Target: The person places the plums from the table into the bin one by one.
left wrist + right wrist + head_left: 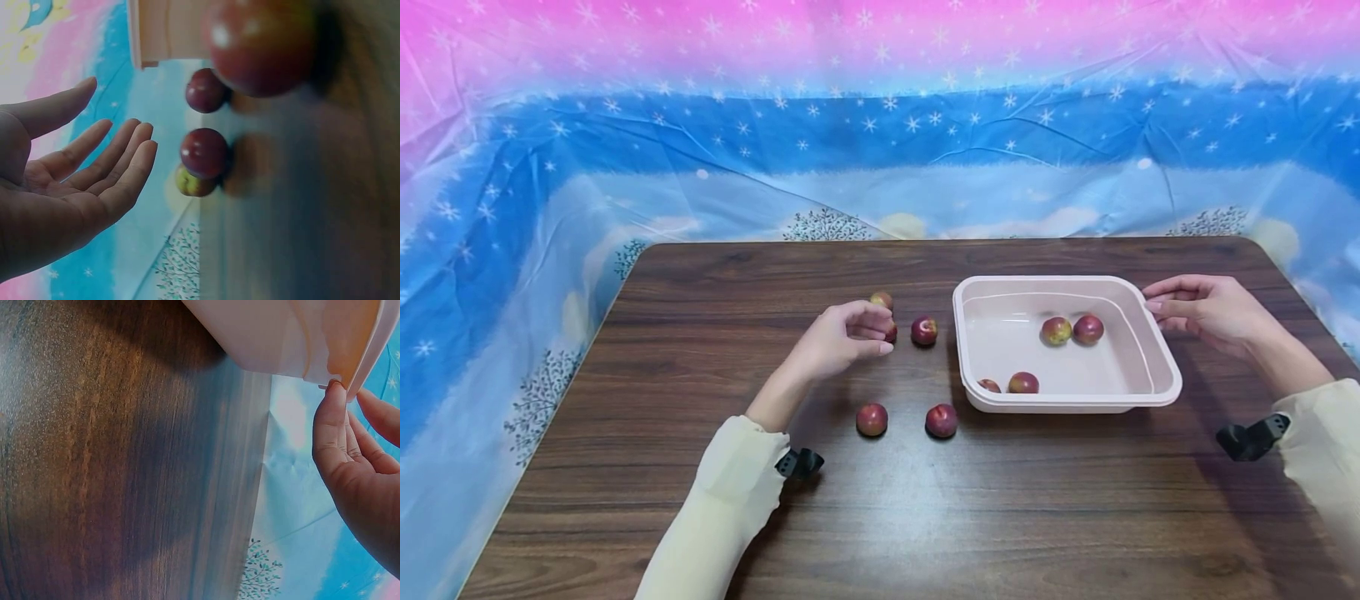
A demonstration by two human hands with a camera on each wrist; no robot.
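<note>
My left hand (pixel 842 340) hovers over the table's middle, fingers loosely bent and thumb apart, holding nothing. Just beyond its fingertips is a dark red plum (pixel 205 152), partly hidden by the hand in the head view. Behind that plum sits a yellow-green one (pixel 882 300). Another red plum (pixel 924 331) lies to the right, between hand and tub. At the right, my right hand (pixel 1217 310) pinches the rim of a pale pink plastic tub (pixel 1067 402) between thumb and fingers. Several plums lie inside it, including a red-green one (pixel 1057 331) and a red one (pixel 1023 382).
Nearer the front, a plum (pixel 872 420) and a second plum (pixel 942 421) rest on the dark wooden table (pixel 880 533). A snowflake-patterned cloth (pixel 850 133) hangs behind the table's far edge. Each sleeve cuff carries a black wrist device (pixel 1253 437).
</note>
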